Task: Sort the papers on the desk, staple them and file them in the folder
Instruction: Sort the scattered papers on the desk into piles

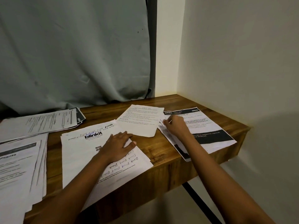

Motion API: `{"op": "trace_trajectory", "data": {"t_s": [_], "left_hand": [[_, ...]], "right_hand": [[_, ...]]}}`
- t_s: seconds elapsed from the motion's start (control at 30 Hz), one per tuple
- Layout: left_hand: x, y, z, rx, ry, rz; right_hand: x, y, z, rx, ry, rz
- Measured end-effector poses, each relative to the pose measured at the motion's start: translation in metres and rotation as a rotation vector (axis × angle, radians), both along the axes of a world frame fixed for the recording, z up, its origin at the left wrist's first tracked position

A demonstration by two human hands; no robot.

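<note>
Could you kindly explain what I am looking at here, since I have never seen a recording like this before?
There is no machine: these are a person's two bare hands, filmed by one wide-angle camera worn on the head, looking down. A wooden desk holds papers. The left hand rests flat on the blinkit sheet. The right hand has its fingers curled at the top corner of the black-banded sheets, seemingly pinching it. A text page lies between them. At the left sit a rear stack and a near stack. No stapler or folder is in view.
</note>
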State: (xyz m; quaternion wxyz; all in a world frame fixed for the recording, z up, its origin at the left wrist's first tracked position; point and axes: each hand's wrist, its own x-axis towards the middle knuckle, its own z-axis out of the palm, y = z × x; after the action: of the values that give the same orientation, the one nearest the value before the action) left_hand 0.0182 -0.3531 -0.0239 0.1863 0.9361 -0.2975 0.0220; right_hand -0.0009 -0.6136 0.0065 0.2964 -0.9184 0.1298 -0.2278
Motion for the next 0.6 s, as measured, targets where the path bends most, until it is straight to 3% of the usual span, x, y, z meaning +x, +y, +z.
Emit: {"op": "trace_trajectory", "data": {"t_s": [0.37,0.6], "left_hand": [[0.002,-0.001,-0.007,0.026,-0.055,0.019],[0.001,0.0,-0.006,0.003,-0.068,0.01]], "right_hand": [[0.035,0.07,0.003,0.078,0.226,-0.031],[0.039,0.049,0.028,0.283,-0.054,-0.126]]}}
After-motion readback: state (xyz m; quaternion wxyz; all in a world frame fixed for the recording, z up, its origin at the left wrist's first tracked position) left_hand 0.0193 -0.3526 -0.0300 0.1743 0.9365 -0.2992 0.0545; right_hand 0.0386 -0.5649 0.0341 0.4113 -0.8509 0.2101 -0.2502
